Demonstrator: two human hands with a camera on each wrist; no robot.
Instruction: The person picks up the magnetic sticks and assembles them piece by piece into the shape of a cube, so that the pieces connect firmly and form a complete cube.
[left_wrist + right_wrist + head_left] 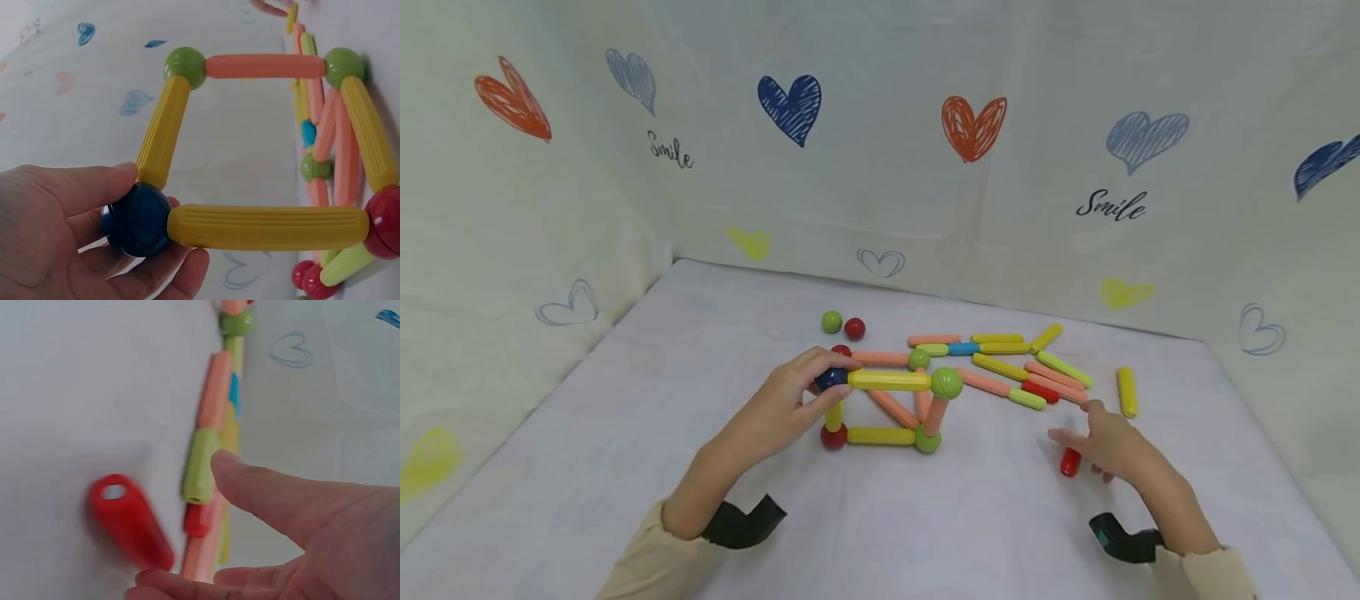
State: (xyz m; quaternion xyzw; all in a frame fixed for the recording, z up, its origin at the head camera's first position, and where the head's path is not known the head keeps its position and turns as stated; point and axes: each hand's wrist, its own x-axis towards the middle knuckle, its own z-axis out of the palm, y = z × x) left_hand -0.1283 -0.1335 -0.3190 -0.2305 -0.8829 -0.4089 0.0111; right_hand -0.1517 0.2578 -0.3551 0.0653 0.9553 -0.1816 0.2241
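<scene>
My left hand pinches a dark blue ball between thumb and fingers, at an upper corner of a frame of rods and balls. From that ball one yellow rod runs to a green ball, and another yellow rod goes down to a red ball. Pink rods, such as the upright one, join other corners. Over on the right, my right hand hovers by a short red rod lying on the table, its fingertips near one end and the thumb apart.
Behind and right of the frame lie several loose rods, among them a blue rod and a yellow rod set apart. A loose green ball and red ball sit behind the frame. A printed cloth rises at the back.
</scene>
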